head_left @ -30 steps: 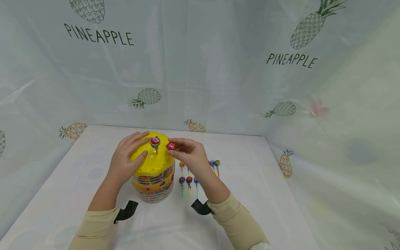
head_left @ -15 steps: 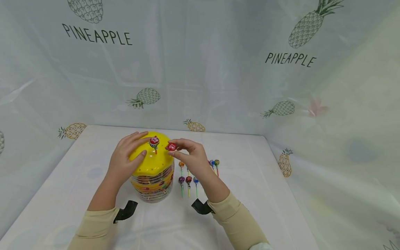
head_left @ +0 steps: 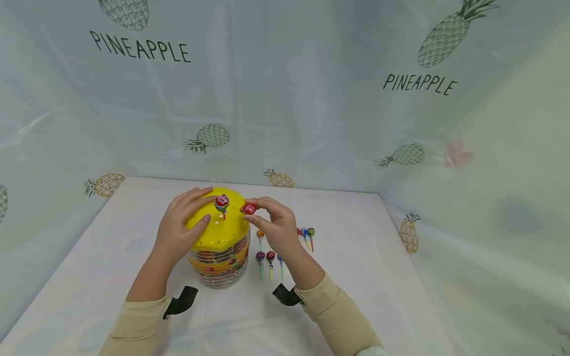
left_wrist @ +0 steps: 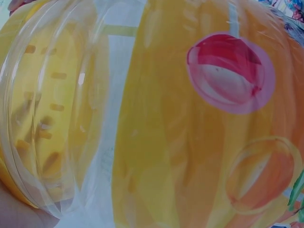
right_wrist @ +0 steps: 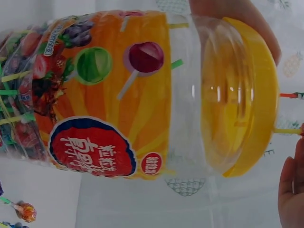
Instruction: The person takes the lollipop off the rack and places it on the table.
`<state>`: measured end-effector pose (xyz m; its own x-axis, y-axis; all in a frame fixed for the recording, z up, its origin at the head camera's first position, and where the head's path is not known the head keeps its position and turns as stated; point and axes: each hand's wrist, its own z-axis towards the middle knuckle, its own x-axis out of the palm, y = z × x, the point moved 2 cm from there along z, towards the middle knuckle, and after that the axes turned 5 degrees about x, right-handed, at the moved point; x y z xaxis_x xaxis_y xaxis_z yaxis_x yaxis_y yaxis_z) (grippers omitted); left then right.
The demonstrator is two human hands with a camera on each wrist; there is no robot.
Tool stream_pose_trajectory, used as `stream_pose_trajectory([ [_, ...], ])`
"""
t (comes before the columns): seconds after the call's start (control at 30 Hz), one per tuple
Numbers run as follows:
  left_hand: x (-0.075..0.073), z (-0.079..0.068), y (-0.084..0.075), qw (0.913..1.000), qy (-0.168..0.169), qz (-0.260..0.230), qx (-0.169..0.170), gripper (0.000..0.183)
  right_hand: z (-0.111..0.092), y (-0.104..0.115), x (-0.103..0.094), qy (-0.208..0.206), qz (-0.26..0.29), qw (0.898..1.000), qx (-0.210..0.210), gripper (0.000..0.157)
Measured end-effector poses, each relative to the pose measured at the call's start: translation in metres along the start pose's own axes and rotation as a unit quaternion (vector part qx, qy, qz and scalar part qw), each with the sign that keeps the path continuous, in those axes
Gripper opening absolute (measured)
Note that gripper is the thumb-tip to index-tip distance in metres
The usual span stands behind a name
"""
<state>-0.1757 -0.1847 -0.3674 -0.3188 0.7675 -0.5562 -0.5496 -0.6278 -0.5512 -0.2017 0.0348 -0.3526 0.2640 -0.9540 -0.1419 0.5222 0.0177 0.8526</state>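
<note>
A clear plastic candy jar (head_left: pixel 218 272) stands upright on the table, capped by a yellow lid (head_left: pixel 222 232) with small holes. My left hand (head_left: pixel 178 227) holds the lid at its left side, thumb and fingers spread over the top. One red-wrapped lollipop (head_left: pixel 221 203) stands in the lid close to the left fingertips. At the lid's right edge my right hand (head_left: pixel 276 225) pinches the red head of a second lollipop (head_left: pixel 249 208) between thumb and fingers. In the right wrist view its yellow stick (right_wrist: pixel 287 131) meets the lid's top. The left wrist view is filled by the jar's printed wrap (left_wrist: pixel 166 118).
Lollipops lie in rows on the white table (head_left: pixel 347 277) right of the jar, among them a purple one (head_left: pixel 260 255) and a green one (head_left: pixel 310 231). The right forearm partly hides them. A pineapple-print curtain (head_left: pixel 289 99) hangs behind and at the sides.
The right hand and its lollipop have shifted slightly to the right. The left hand stays on the lid, and the standing lollipop keeps its place.
</note>
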Motion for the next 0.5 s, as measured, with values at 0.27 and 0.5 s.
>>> stream_pose_trajectory([
  [0.27, 0.001, 0.001, 0.0, 1.0, -0.004, -0.002, 0.006, 0.037, 0.007, 0.002, -0.008, -0.03, 0.069, 0.994, -0.075, 0.031],
  [0.5, 0.0, 0.001, 0.0, 1.0, -0.005, -0.001, 0.004, 0.036, 0.005, -0.001, -0.032, -0.037, 0.116, 0.991, -0.052, 0.045],
])
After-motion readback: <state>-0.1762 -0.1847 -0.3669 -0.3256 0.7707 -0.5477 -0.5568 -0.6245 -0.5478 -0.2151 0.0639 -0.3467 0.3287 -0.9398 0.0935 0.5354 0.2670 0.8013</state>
